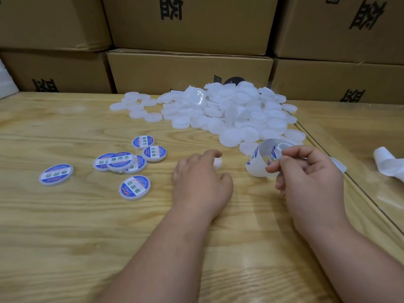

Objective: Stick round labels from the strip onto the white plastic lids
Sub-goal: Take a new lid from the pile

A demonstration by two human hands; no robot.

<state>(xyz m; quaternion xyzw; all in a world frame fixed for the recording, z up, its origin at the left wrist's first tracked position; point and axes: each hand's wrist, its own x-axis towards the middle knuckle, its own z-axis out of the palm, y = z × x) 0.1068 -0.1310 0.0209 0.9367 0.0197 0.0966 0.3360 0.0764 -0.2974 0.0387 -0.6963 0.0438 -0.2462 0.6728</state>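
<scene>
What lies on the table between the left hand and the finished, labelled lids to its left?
Nothing: the head view shows bare wood between the left hand and the nearest labelled lids.

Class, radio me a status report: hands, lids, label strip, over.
Left hand holds a blank lid. Right hand pinches label strip. Labelled lids lie left. Nothing in the way.

labelled lids (122, 162) left of, seemingly, lid pile (229, 110)

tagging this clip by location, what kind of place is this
Probably a small packing or storeroom workspace. Stacked cardboard cartons line the back of a wooden table, a heap of plain white lids awaits labels, and finished labelled lids lie to the left.
</scene>
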